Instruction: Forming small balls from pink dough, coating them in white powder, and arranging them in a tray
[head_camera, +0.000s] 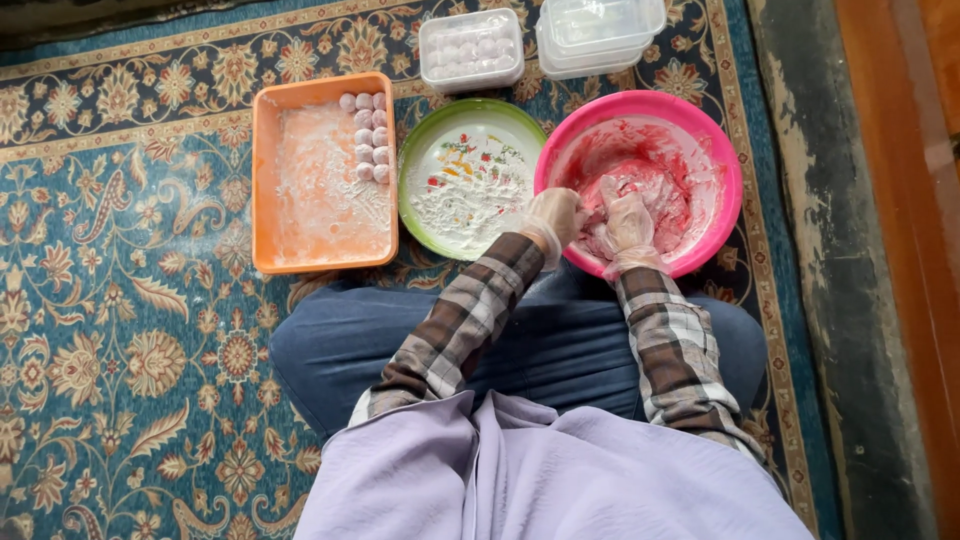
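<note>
hands: left hand (553, 218) and right hand (628, 222) are squeezing pink dough (655, 195) in the pink bowl (712, 150) | done: a few balls (370, 135) are sitting in the tray (262, 180), far left of bowl | left: lots of dough is waiting

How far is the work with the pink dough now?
Done: several small dough balls lie in a floured orange tray, and more fill a lidded clear box. In hand: the gloved left hand and right hand work pink dough in a pink bowl. Left: that dough remains unshaped; much of the tray is unfilled.
</note>
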